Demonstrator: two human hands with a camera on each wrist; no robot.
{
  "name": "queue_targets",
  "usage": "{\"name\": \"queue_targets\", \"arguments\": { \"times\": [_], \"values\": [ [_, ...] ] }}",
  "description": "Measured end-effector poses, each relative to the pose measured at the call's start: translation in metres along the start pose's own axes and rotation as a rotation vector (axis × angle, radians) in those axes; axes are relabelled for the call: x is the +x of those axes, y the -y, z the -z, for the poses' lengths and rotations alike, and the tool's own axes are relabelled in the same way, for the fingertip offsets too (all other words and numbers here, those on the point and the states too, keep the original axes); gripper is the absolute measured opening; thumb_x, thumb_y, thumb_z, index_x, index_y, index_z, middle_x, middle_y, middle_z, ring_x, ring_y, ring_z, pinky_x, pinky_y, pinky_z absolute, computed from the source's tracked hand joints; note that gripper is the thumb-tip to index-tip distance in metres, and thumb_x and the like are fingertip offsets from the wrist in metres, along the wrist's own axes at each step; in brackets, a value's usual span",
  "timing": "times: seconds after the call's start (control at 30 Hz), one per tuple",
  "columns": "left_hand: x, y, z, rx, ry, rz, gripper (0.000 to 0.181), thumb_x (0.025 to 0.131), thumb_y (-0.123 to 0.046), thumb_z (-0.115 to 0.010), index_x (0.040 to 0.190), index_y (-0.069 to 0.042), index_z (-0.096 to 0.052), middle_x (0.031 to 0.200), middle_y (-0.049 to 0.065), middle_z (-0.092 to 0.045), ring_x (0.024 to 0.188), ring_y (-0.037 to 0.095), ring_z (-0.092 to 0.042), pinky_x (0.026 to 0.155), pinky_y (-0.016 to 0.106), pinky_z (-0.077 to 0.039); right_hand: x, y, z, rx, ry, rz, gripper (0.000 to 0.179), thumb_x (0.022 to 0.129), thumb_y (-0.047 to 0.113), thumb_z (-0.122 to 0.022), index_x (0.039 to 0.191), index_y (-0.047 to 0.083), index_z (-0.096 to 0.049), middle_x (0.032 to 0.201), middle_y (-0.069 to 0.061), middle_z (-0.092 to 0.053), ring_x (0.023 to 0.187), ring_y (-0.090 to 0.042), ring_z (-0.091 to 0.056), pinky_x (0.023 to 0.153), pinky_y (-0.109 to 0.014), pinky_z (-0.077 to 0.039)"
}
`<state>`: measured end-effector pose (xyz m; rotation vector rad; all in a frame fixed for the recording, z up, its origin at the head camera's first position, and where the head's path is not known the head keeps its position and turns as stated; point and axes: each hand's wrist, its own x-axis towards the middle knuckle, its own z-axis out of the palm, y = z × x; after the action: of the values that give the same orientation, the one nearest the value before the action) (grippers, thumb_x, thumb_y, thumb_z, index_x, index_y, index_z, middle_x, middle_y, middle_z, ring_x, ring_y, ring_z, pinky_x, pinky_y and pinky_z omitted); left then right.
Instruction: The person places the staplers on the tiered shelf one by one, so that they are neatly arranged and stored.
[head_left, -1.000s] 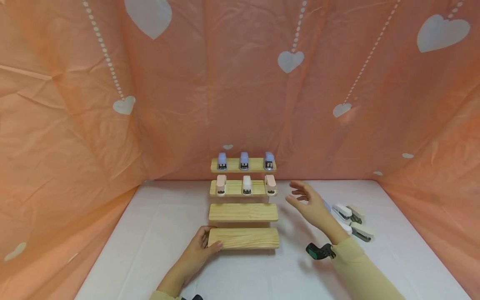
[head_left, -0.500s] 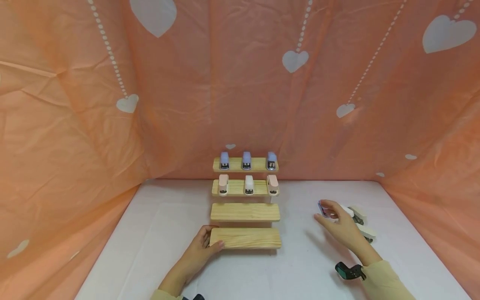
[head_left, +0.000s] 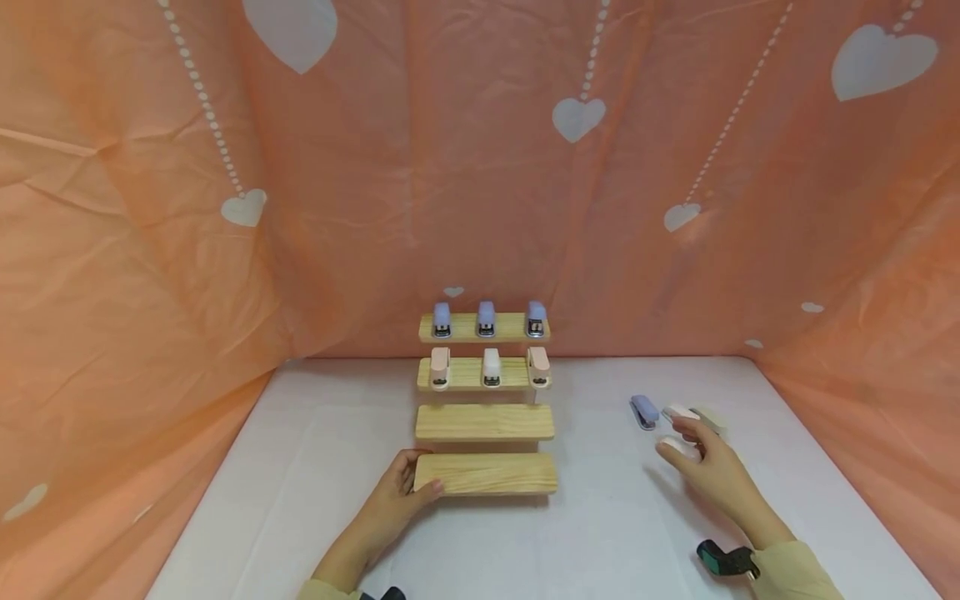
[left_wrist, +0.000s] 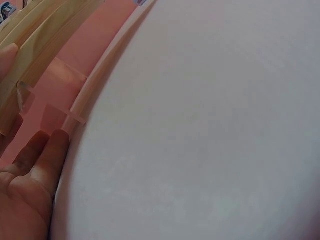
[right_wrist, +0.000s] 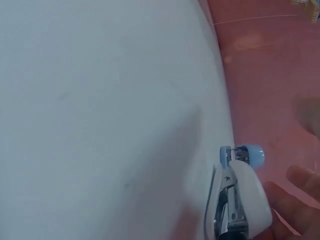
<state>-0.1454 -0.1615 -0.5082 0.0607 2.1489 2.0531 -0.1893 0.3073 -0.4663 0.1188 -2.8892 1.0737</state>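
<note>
My left hand (head_left: 401, 496) grips the left end of the lowest wooden shelf board (head_left: 498, 475) of a stepped display rack, thumb on top. In the left wrist view, its other fingers (left_wrist: 52, 155) reach below the boards, near clear supports. To the right, my right hand (head_left: 716, 471) is over a white mini stapler (right_wrist: 255, 200), thumb and fingers spread about it. The right wrist view has the fingers beside the stapler's top and the thumb apart. A lavender stapler (head_left: 644, 412), another white stapler (head_left: 679, 412) and a cream stapler (head_left: 710, 418) lie just beyond the hand.
On the top board (head_left: 465, 327) stand three lavender staplers (head_left: 486, 319). The second board (head_left: 472, 375) bears a white stapler (head_left: 491, 367) between two pink staplers (head_left: 440, 367). The third board (head_left: 483, 422) is bare. An orange cloth (head_left: 487, 183) rises behind the white table (head_left: 337, 433).
My right hand has moved from beside the rack, over the lavender stapler, to the white stapler nearer me on the right. The left hand has kept its hold on the lowest board.
</note>
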Motion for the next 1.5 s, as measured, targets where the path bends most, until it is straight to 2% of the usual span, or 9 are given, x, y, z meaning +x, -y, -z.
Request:
{"name": "queue_targets", "arguments": {
  "times": [0.3, 0.47, 0.57, 0.67, 0.77, 0.93, 1.23, 1.5],
  "values": [
    [0.0, 0.0, 0.0, 0.0, -0.007, -0.003, 0.062, 0.083, -0.027, -0.078, 0.133, -0.011, -0.044, 0.151, 0.016, -0.035, 0.143, 0.031, -0.021, 0.116, 0.046, -0.018, -0.004, 0.0, -0.003, -0.047, 0.015, -0.002, 0.071, 0.09, 0.049, -0.064, 0.139, 0.003, -0.044, 0.134, -0.029, -0.049, 0.123, -0.049, -0.045, 0.097, -0.064, -0.039],
    [0.0, 0.0, 0.0, -0.002, -0.003, -0.003, 0.062, 0.083, -0.026, -0.078, 0.133, -0.011, -0.044, 0.151, 0.016, -0.034, 0.143, 0.031, -0.021, 0.116, 0.046, -0.018, -0.005, 0.0, -0.006, -0.099, -0.001, 0.053, 0.063, 0.09, 0.039, -0.069, 0.133, -0.002, -0.05, 0.13, -0.03, -0.052, 0.122, -0.049, -0.046, 0.097, -0.064, -0.038],
    [0.0, 0.0, 0.0, 0.0, -0.002, -0.004, 0.062, 0.083, -0.026, -0.078, 0.133, -0.01, -0.044, 0.151, 0.017, -0.034, 0.143, 0.031, -0.021, 0.115, 0.046, -0.019, -0.006, 0.002, -0.008, -0.106, 0.02, 0.065, 0.058, 0.089, 0.033, -0.071, 0.129, -0.004, -0.052, 0.13, -0.03, -0.051, 0.119, -0.049, -0.048, 0.094, -0.063, -0.042],
    [0.001, 0.001, 0.0, -0.005, 0.004, -0.001, 0.063, 0.083, -0.026, -0.077, 0.133, -0.01, -0.043, 0.151, 0.017, -0.034, 0.143, 0.031, -0.022, 0.115, 0.046, -0.02, -0.008, 0.002, -0.009, -0.082, 0.065, 0.02, 0.058, 0.089, 0.033, -0.071, 0.131, -0.001, -0.051, 0.128, -0.029, -0.052, 0.111, -0.045, -0.055, 0.088, -0.058, -0.049],
    [0.001, 0.002, 0.0, -0.01, 0.009, 0.002, 0.063, 0.083, -0.025, -0.077, 0.133, -0.01, -0.042, 0.151, 0.017, -0.033, 0.143, 0.032, -0.022, 0.115, 0.046, -0.021, -0.008, 0.001, -0.01, -0.033, 0.108, -0.048, 0.059, 0.089, 0.035, -0.07, 0.135, 0.004, -0.049, 0.12, -0.025, -0.056, 0.101, -0.036, -0.059, 0.076, -0.046, -0.055],
    [0.001, 0.001, 0.0, -0.009, 0.004, -0.004, 0.063, 0.083, -0.026, -0.077, 0.132, -0.01, -0.042, 0.15, 0.017, -0.035, 0.143, 0.032, -0.022, 0.115, 0.046, -0.021, -0.007, 0.0, -0.011, 0.071, 0.138, -0.103, 0.062, 0.088, 0.037, -0.071, 0.137, 0.007, -0.047, 0.116, -0.022, -0.058, 0.096, -0.028, -0.057, 0.062, -0.03, -0.054],
    [0.0, 0.0, 0.0, -0.002, 0.008, -0.011, 0.062, 0.083, -0.026, -0.077, 0.133, -0.009, -0.043, 0.15, 0.017, -0.035, 0.143, 0.032, -0.022, 0.115, 0.047, -0.019, -0.006, -0.001, -0.017, 0.112, 0.108, -0.083, 0.064, 0.088, 0.036, -0.072, 0.137, 0.003, -0.045, 0.115, -0.019, -0.057, 0.09, -0.023, -0.055, 0.058, -0.028, -0.053],
    [0.001, 0.001, 0.0, 0.001, 0.0, -0.014, 0.062, 0.083, -0.024, -0.077, 0.132, -0.008, -0.042, 0.15, 0.018, -0.036, 0.142, 0.032, -0.024, 0.115, 0.046, -0.02, -0.006, 0.015, -0.029, 0.142, 0.056, -0.035, 0.068, 0.086, 0.038, -0.073, 0.137, 0.002, -0.045, 0.126, -0.023, -0.056, 0.096, -0.023, -0.059, 0.062, -0.026, -0.053]
  ]
}}
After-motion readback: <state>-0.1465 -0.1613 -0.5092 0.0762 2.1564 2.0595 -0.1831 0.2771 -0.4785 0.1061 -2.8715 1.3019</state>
